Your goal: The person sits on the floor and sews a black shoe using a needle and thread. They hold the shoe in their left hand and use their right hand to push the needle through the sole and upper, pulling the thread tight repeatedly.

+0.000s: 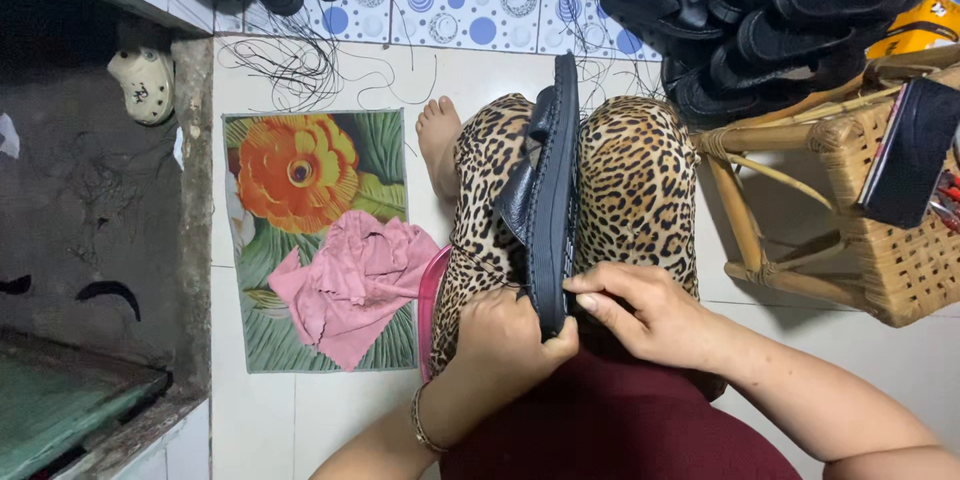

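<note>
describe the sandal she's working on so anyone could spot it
Start at the leopard-print knees in mid-frame. Clamped on edge between them is a dark sandal, both hands at its near end. Unlike the black sandals piled on the floor beyond, it stands alone, sole upright.

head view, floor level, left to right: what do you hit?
Cream clog → floral mat → pink cloth → left hand → black sandal held on edge between the knees → right hand → wicker stool.
</note>
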